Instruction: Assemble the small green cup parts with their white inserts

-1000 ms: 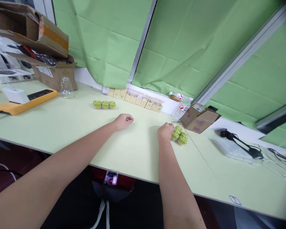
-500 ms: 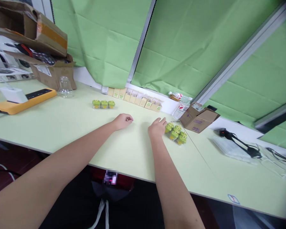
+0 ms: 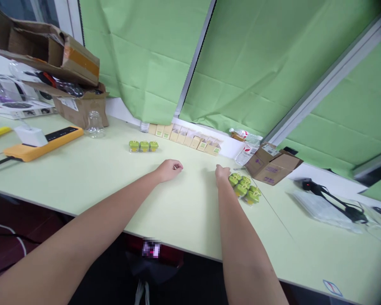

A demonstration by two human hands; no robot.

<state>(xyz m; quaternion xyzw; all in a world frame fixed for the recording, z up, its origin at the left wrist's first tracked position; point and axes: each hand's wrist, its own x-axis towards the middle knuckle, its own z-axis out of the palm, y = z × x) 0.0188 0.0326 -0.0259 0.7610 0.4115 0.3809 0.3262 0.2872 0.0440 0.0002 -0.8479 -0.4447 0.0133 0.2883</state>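
The left hand (image 3: 169,170) rests loosely curled on the pale green table (image 3: 82,182), released, with nothing in it. The right hand (image 3: 222,173) sits at the edge of a cluster of small green-topped items (image 3: 244,188), its fingertips just beside or perhaps touching the nearest one. The view is too soft there to say whether it grips anything. Farther left, 3 more green-topped items (image 3: 143,146) stand in a row behind the left hand, near a line of small tan cartons (image 3: 184,140) along the wall. Just past the cluster sits a small open cardboard box (image 3: 269,164) – and at far left, an orange power strip (image 3: 42,144) and a glass jar (image 3: 95,125).
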